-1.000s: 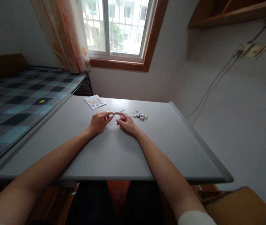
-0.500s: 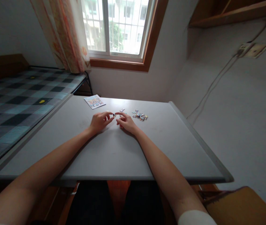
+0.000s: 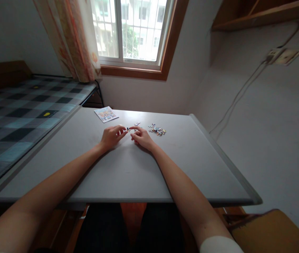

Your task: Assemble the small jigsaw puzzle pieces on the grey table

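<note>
Both my hands rest on the grey table (image 3: 128,175), fingertips meeting near its middle. My left hand (image 3: 111,135) pinches a tiny puzzle piece (image 3: 127,129) between thumb and forefinger. My right hand (image 3: 142,137) has its fingers curled, the forefinger tip touching the same piece from the right. A few joined pieces (image 3: 137,123) lie just beyond the fingertips. A small heap of loose coloured puzzle pieces (image 3: 157,130) lies to the right of my right hand.
A small printed picture card (image 3: 106,114) lies at the table's far left. A bed with a checked cover (image 3: 20,116) adjoins the table's left edge. A wall runs along the right, a window behind, and a wooden chair seat (image 3: 267,232) at lower right.
Almost nothing differs; my fingertips shifted only slightly around the small piece, and both arms stay where they were.
</note>
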Demonstrator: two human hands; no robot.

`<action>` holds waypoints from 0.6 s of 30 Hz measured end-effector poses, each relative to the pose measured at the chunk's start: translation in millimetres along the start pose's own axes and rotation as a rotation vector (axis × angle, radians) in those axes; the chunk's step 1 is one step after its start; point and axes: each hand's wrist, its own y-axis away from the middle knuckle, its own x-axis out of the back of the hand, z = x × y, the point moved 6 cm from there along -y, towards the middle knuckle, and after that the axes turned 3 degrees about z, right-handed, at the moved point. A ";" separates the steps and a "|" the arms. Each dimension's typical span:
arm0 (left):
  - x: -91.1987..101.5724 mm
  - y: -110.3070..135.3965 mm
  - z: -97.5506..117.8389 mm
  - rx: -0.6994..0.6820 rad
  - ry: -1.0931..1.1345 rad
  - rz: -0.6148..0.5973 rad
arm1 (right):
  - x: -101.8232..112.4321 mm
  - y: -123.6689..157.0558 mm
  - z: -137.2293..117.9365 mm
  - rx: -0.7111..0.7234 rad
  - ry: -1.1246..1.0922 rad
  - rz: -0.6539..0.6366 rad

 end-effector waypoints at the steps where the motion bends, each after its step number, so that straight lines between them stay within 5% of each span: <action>1: 0.4 -0.2 0.6 -0.012 0.003 0.004 | 0.0 0.0 0.3 -0.003 0.002 0.001; 18: 3.5 0.4 0.9 -0.054 0.021 0.065 | 0.6 0.7 -2.9 0.014 0.053 -0.025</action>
